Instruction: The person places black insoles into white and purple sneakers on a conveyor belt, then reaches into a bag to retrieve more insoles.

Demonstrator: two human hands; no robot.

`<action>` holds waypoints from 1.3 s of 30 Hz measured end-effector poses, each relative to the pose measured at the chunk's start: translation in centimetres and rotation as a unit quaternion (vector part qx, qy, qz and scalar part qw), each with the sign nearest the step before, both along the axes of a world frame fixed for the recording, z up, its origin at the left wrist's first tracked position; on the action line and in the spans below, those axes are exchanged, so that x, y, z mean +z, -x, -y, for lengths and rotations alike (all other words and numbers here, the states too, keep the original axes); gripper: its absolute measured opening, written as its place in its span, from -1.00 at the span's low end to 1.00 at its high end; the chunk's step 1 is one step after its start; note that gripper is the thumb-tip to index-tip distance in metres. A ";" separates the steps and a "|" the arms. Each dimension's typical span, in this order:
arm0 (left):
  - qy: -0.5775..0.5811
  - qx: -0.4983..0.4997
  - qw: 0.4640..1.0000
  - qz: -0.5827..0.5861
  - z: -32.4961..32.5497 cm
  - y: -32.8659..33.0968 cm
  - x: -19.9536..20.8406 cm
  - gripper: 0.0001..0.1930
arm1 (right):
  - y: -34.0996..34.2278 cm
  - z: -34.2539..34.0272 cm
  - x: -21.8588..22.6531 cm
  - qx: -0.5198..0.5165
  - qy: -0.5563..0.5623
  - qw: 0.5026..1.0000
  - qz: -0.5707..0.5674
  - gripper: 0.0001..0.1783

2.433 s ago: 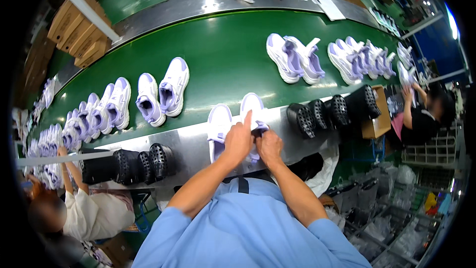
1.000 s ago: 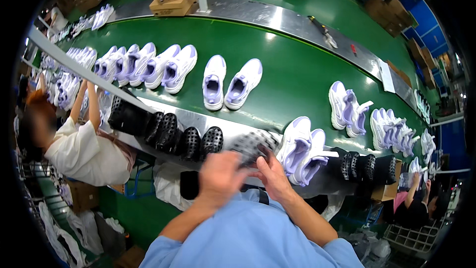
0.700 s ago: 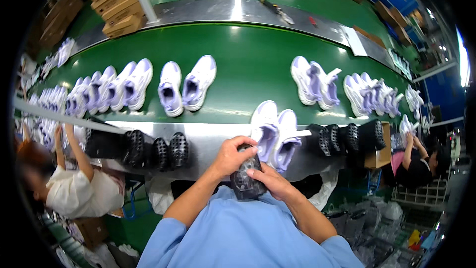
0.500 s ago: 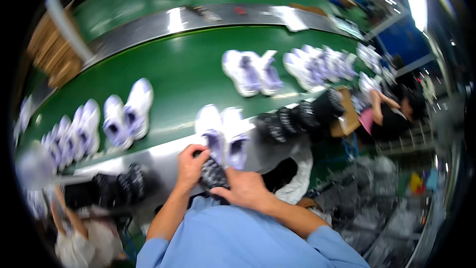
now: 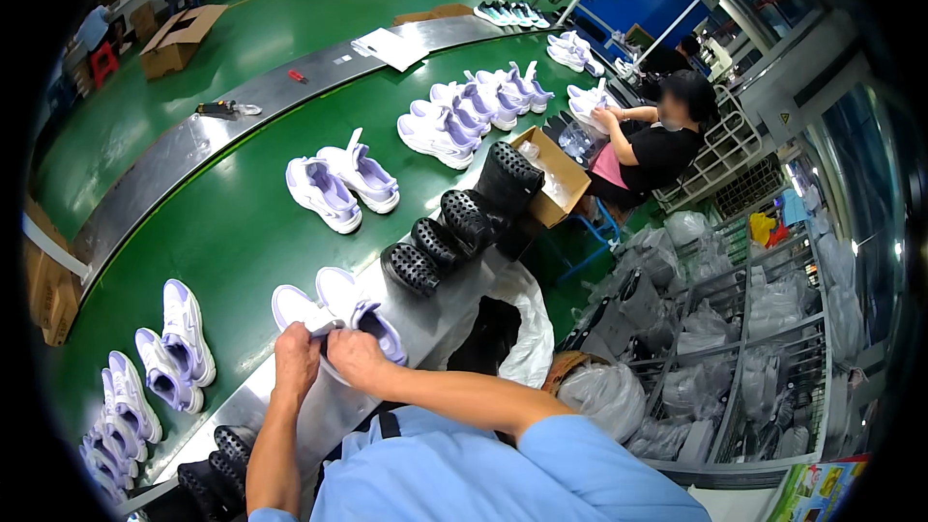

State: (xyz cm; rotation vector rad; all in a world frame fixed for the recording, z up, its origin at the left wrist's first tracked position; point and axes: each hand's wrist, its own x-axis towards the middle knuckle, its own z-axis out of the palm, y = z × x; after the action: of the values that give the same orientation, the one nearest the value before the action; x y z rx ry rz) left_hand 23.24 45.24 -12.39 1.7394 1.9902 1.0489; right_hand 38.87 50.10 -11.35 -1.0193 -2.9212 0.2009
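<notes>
while both hands, left hand (image 5: 296, 356) and right hand (image 5: 354, 358), grip the near white-lilac shoe (image 5: 360, 319), its twin (image 5: 293, 306) touches alongside. a careless tug could knock that one along the green belt (image 5: 232, 232).

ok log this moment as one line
left hand: on white-lilac sneaker | right hand: same sneaker | sneaker: steel ledge beside green belt

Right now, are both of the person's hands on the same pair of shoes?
Yes, the left hand and right hand both rest on the white and lilac shoes at the belt's edge.
</notes>
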 end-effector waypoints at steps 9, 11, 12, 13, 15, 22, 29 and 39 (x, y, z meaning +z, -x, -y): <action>0.067 0.037 0.993 0.092 1.9 1.3 -1.2 -0.79 | 0.8 1.9 -5.2 0.127 -0.067 0.982 -0.120 -0.77; 0.058 0.076 0.989 0.117 2.8 2.1 -1.5 -0.79 | 2.1 2.2 -4.7 0.110 -0.039 0.978 -0.173 -0.83; 0.032 0.094 0.980 0.173 3.3 2.0 -1.6 -0.79 | 2.0 2.1 -4.6 0.117 -0.020 0.973 -0.198 -0.84; -0.033 0.120 0.969 0.214 4.4 1.5 -1.7 -0.75 | 2.0 2.7 -3.4 0.102 0.027 0.968 -0.228 -0.85; -0.022 0.206 0.977 0.058 6.9 0.0 -2.1 -0.33 | 0.3 3.5 -0.9 0.040 0.085 0.956 -0.279 -0.80; 0.206 0.314 0.917 0.136 9.0 -4.1 -1.9 -0.20 | 3.6 -0.7 2.0 0.058 0.219 0.929 -0.293 -0.17; 0.131 0.321 0.911 0.222 12.0 0.0 -3.8 -0.38 | 4.0 -2.0 -2.0 0.257 0.287 0.897 -0.216 -0.46; 0.079 0.271 0.956 0.080 11.0 -1.7 0.5 -0.45 | 4.6 -0.9 -2.2 -0.086 0.684 0.635 -0.348 -0.72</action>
State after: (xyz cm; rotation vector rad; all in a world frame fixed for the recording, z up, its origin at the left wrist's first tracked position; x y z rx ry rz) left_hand 24.98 34.28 -11.90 1.0065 2.4257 1.1011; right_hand 34.22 50.97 -13.51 -0.8224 -1.5146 2.3307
